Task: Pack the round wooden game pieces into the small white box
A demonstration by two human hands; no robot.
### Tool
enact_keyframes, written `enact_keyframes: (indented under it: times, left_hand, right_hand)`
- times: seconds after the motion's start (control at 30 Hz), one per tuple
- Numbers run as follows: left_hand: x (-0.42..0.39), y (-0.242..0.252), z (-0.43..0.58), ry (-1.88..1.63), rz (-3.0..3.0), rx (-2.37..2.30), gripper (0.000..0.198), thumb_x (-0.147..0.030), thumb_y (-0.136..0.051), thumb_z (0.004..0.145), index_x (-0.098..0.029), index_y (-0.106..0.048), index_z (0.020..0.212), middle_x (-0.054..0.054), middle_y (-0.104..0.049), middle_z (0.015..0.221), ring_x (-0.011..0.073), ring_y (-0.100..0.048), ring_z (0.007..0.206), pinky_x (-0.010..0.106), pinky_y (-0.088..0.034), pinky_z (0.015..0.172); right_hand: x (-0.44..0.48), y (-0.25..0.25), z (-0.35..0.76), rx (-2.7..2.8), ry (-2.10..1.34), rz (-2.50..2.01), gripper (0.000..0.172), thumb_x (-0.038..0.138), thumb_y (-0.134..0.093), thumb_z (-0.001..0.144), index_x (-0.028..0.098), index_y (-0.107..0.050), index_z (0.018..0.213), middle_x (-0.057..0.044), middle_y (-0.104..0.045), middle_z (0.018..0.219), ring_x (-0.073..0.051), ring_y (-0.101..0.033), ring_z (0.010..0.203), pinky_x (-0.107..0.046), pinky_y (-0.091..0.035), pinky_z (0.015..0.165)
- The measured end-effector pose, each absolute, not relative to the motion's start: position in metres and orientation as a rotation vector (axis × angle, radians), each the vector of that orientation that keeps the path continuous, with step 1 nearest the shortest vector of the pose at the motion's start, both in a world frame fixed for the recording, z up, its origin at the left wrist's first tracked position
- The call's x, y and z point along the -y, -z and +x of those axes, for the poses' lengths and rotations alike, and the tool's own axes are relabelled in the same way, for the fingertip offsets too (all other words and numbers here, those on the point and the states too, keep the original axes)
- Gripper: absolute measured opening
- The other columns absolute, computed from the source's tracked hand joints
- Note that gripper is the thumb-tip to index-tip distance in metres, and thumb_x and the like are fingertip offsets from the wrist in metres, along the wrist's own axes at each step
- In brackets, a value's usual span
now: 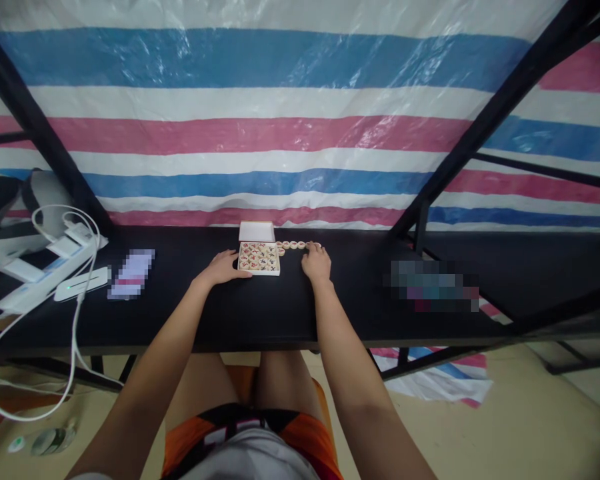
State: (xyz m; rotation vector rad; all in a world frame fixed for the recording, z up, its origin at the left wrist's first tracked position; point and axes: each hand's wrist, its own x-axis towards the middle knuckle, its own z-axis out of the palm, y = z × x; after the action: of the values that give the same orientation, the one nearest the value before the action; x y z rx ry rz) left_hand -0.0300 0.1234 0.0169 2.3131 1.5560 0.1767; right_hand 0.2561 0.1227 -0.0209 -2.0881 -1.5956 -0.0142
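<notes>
A white box full of round xiangqi pieces, marked in red and black characters, sits on the black desk with its white lid standing up behind it. My left hand grips the box at its left side, thumb along the front edge and fingers by the left wall. To the right of the box, several xiangqi pieces form a row, with one more piece just in front of its left end. At the row's right end, my right hand has its fingers closed on a piece, mostly hidden beneath them.
The black desk has a blurred-out phone-like item, a white device and a power strip with looping white cables on the left. A pixelated object lies at right. Black metal posts frame a striped sheet.
</notes>
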Motion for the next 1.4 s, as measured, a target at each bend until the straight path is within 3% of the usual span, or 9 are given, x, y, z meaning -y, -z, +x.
enact_keyframes:
  times: [0.17, 0.33, 0.53, 0.83, 1.1, 1.27, 1.4]
  left_hand:
    - [-0.121, -0.02, -0.028, -0.176, 2.304, -1.551, 0.096, -0.076, -0.054, 0.068, -0.019, -0.038, 0.144, 0.013, -0.031, 0.152, 0.0341, -0.023, 0.141, 0.044, -0.017, 0.114]
    - [-0.122, -0.019, -0.029, -0.177, 2.308, -1.551, 0.097, -0.076, -0.055, 0.067, -0.018, -0.039, 0.144, 0.014, -0.031, 0.152, 0.0336, -0.023, 0.141, 0.042, -0.018, 0.114]
    - [-0.128, -0.012, -0.032, -0.195, 2.334, -1.547, 0.098, -0.08, -0.053, 0.065, -0.024, -0.039, 0.144, 0.011, -0.033, 0.152, 0.034, -0.025, 0.14, 0.044, -0.02, 0.113]
    - [-0.126, -0.014, -0.031, -0.199, 2.331, -1.545, 0.099, -0.078, -0.054, 0.065, -0.02, -0.04, 0.144, 0.012, -0.032, 0.152, 0.0349, -0.025, 0.14, 0.043, -0.02, 0.113]
    - [-0.129, -0.011, -0.031, -0.202, 2.362, -1.537, 0.096, -0.077, -0.054, 0.066, -0.022, -0.041, 0.143, 0.011, -0.035, 0.151, 0.0343, -0.027, 0.139, 0.043, -0.02, 0.113]
    - [-0.127, -0.014, -0.03, -0.217, 2.361, -1.526, 0.092, -0.076, -0.054, 0.067, -0.023, -0.042, 0.142, 0.011, -0.036, 0.15, 0.0341, -0.028, 0.139, 0.043, -0.022, 0.113]
    - [-0.125, -0.016, -0.029, -0.22, 2.357, -1.541, 0.09, -0.075, -0.056, 0.067, -0.024, -0.044, 0.141, 0.01, -0.037, 0.15, 0.0341, -0.028, 0.139, 0.043, -0.022, 0.113]
  right_hand:
    - [-0.112, 0.008, 0.249, 1.479, 0.02, -2.198, 0.041, 0.016, -0.043, 0.085, 0.01, -0.054, 0.124, -0.019, -0.058, 0.121, -0.03, -0.054, 0.111, -0.041, -0.041, 0.092]
    - [-0.104, 0.0, 0.237, 1.545, -0.065, -2.112, 0.037, 0.013, -0.04, 0.087, 0.016, -0.054, 0.121, -0.015, -0.063, 0.11, -0.027, -0.06, 0.101, -0.037, -0.045, 0.084]
    - [-0.111, 0.006, 0.226, 1.736, -0.245, -1.861, 0.046, 0.004, -0.038, 0.082, 0.021, -0.056, 0.121, -0.008, -0.066, 0.113, -0.02, -0.061, 0.106, -0.03, -0.045, 0.09]
    - [-0.115, 0.013, 0.228, 1.802, -0.157, -1.674, 0.05, 0.002, -0.038, 0.077, 0.017, -0.061, 0.118, -0.011, -0.064, 0.117, -0.024, -0.058, 0.108, -0.036, -0.045, 0.095]
    - [-0.101, -0.002, 0.187, 2.097, -0.06, -1.18, 0.034, 0.023, -0.041, 0.093, 0.016, -0.062, 0.118, -0.01, -0.061, 0.124, -0.021, -0.05, 0.119, -0.037, -0.033, 0.107]
    - [-0.088, -0.007, 0.164, 2.285, -0.083, -1.2, 0.038, 0.036, -0.043, 0.096, 0.02, -0.058, 0.126, -0.009, -0.059, 0.128, -0.023, -0.044, 0.127, -0.041, -0.031, 0.108]
    - [-0.087, -0.008, 0.165, 2.266, -0.078, -1.26, 0.037, 0.037, -0.041, 0.097, 0.017, -0.061, 0.121, -0.011, -0.062, 0.122, -0.022, -0.051, 0.118, -0.039, -0.035, 0.103]
